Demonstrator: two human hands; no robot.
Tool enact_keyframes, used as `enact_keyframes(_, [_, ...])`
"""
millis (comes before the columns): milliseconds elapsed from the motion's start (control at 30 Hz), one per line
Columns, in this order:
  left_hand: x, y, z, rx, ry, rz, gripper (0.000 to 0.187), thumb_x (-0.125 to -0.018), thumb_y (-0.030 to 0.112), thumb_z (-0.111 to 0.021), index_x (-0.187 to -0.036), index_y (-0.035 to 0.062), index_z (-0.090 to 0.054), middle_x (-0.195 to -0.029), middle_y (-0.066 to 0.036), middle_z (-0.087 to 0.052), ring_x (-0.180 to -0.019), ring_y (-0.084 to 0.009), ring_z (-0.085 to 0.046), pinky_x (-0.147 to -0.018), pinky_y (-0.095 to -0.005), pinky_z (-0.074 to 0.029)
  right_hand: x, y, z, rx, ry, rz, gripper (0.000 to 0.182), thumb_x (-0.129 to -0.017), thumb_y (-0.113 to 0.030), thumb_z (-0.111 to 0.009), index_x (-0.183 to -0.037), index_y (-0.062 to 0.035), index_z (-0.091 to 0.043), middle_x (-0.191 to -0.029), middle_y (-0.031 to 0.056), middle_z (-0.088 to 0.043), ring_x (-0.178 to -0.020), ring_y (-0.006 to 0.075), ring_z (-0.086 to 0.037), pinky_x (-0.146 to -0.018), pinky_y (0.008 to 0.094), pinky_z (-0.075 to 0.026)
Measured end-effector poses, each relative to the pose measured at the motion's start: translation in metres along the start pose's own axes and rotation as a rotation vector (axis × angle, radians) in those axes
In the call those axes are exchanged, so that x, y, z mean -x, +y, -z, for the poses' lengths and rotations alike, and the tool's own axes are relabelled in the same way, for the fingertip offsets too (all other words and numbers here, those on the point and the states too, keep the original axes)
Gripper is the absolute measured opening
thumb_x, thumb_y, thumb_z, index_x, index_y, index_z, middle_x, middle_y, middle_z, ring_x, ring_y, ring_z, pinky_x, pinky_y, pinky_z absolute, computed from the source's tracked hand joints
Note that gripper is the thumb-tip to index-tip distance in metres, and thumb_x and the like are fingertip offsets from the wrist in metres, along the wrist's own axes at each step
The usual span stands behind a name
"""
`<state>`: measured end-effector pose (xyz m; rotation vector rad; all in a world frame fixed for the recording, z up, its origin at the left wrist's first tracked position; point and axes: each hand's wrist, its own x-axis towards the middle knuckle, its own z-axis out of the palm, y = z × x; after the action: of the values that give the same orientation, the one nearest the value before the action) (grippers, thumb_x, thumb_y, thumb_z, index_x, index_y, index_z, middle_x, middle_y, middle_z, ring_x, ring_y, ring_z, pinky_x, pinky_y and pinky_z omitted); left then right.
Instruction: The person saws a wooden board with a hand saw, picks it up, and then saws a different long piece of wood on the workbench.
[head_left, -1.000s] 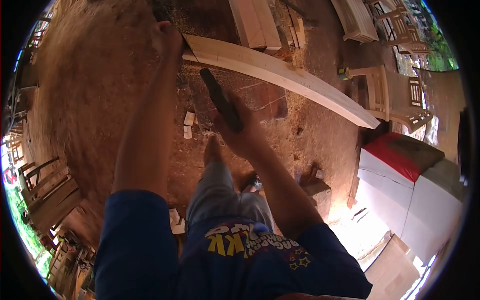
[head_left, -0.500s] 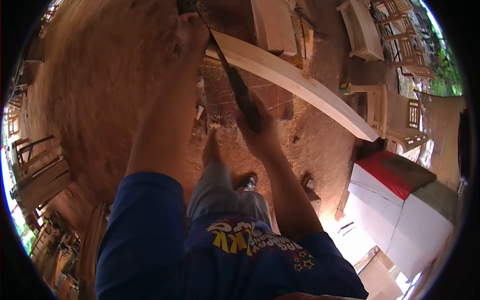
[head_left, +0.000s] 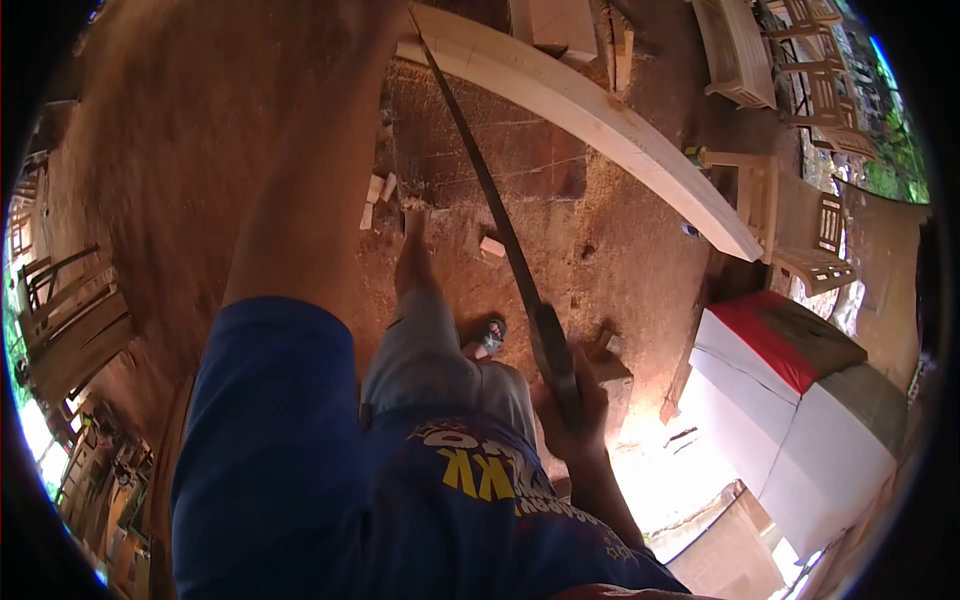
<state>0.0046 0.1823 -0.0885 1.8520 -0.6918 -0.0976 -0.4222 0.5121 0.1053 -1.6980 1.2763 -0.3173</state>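
My right hand (head_left: 590, 405), low and close to my shirt, is closed around the handle of a long, narrow saw (head_left: 495, 200). The dark blade slants up and left from this grip, its far tip overlapping the near end of a pale curved timber beam (head_left: 600, 110). My left forearm reaches up past that end of the beam, and the hand itself lies beyond the top edge of the view. Sawdust and small wood offcuts (head_left: 375, 195) lie on the ground below the blade, near my foot.
Another squared timber (head_left: 562, 25) lies behind the beam. Wooden chairs (head_left: 820, 90) and a bench (head_left: 735, 50) stand at upper right. A white box-like block with a red top (head_left: 770, 335) is at right. Stacked boards (head_left: 80, 325) stand at left.
My right hand has pulled the saw down toward my body, baring much more of its blade. My left hand has passed out of view at the top. The view has shifted slightly.
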Motion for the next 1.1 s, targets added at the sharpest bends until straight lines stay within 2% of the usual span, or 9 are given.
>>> enact_keyframes(133, [-0.008,0.013,0.0,0.018,0.027,0.034,0.006,-0.097,0.015,-0.061,-0.101,0.0101,-0.063,-0.1,-0.014,-0.065,-0.097,-0.0319,-0.064,-0.091,-0.0438,-0.049,-0.011,-0.009,0.003,0.075,0.074,0.187,0.051,-0.096,-0.01,-0.062,-0.146,-0.0054,-0.054,-0.12,0.0166,-0.066,-0.094,0.0297,-0.074,-0.071,0.0381,-0.06])
enact_keyframes(267, [-0.003,0.009,0.0,0.072,0.012,0.005,0.007,-0.096,0.015,-0.061,-0.101,0.0101,-0.063,-0.1,-0.014,-0.065,-0.098,-0.0316,-0.064,-0.091,-0.0436,-0.049,-0.181,0.019,-0.069,-0.289,0.119,0.1,0.044,-0.097,-0.015,-0.066,-0.139,-0.0045,-0.057,-0.099,0.0134,-0.072,-0.088,0.0176,-0.072,-0.073,0.033,-0.056])
enact_keyframes(400, [0.0,0.011,0.013,-0.012,-0.16,0.076,0.031,-0.103,0.025,-0.055,-0.128,0.0075,-0.058,-0.121,-0.014,-0.065,-0.113,-0.0318,-0.064,-0.096,-0.0439,-0.051,-0.288,-0.031,-0.095,-0.375,0.081,0.112,0.056,-0.096,-0.023,-0.072,-0.146,-0.0045,-0.052,-0.109,0.0151,-0.073,-0.099,0.0203,-0.072,-0.082,0.0353,-0.056])
enact_keyframes(533, [0.002,0.002,-0.002,0.056,-0.061,0.037,0.028,-0.102,0.025,-0.054,-0.12,0.0043,-0.061,-0.12,-0.018,-0.066,-0.112,-0.0348,-0.065,-0.096,-0.0467,-0.051,-0.288,0.009,-0.108,-0.417,0.106,0.155,0.063,-0.096,-0.026,-0.074,-0.149,-0.0044,-0.049,-0.115,0.0178,-0.073,-0.105,0.0225,-0.072,-0.085,0.0366,-0.056])
enact_keyframes(767, [0.01,0.007,0.01,-0.005,-0.026,-0.017,0.021,-0.101,0.021,-0.053,-0.113,0.0068,-0.063,-0.114,-0.016,-0.065,-0.109,-0.0324,-0.064,-0.096,-0.0458,-0.049,-0.272,-0.033,-0.079,-0.348,0.094,0.152,0.057,-0.096,-0.023,-0.073,-0.146,-0.0055,-0.052,-0.115,0.0193,-0.072,-0.104,0.0284,-0.073,-0.087,0.0395,-0.057])
enact_keyframes(800, [0.005,-0.002,0.007,-0.03,-0.003,-0.037,0.018,-0.1,0.019,-0.054,-0.11,0.0072,-0.062,-0.11,-0.016,-0.065,-0.106,-0.0321,-0.064,-0.095,-0.0451,-0.048,-0.256,-0.031,-0.074,-0.308,0.111,0.153,0.053,-0.097,-0.021,-0.071,-0.145,-0.0046,-0.053,-0.109,0.0159,-0.072,-0.099,0.0231,-0.071,-0.083,0.0372,-0.056])
enact_keyframes(867, [-0.013,-0.013,-0.014,-0.055,0.041,-0.079,0.011,-0.098,0.017,-0.056,-0.103,0.008,-0.062,-0.103,-0.015,-0.064,-0.102,-0.0315,-0.063,-0.091,-0.0438,-0.048,-0.207,-0.025,-0.06,-0.211,0.161,0.153,0.046,-0.099,-0.017,-0.068,-0.141,-0.0027,-0.055,-0.097,0.0091,-0.07,-0.088,0.0125,-0.067,-0.074,0.0326,-0.054])
enact_keyframes(933, [-0.023,-0.032,-0.023,-0.04,0.082,-0.136,0.009,-0.098,0.013,-0.054,-0.097,0.008,-0.061,-0.099,-0.012,-0.062,-0.098,-0.028,-0.061,-0.088,-0.0409,-0.048,-0.115,0.006,-0.043,-0.347,0.116,-0.024,0.045,-0.097,-0.015,-0.069,-0.139,-0.003,-0.057,-0.097,0.0094,-0.07,-0.085,0.0128,-0.066,-0.074,0.0326,-0.054])
enact_keyframes(1100, [-0.021,-0.033,-0.022,0.035,0.031,-0.09,0.003,-0.094,0.009,-0.058,-0.094,0.008,-0.061,-0.097,-0.01,-0.061,-0.095,-0.0244,-0.06,-0.087,-0.0388,-0.048,0.018,0.006,-0.005,-0.012,0.093,0.044,0.054,-0.095,-0.014,-0.068,-0.143,0.005,-0.052,-0.118,0.0174,-0.071,-0.105,0.0203,-0.071,-0.087,0.0328,-0.055])
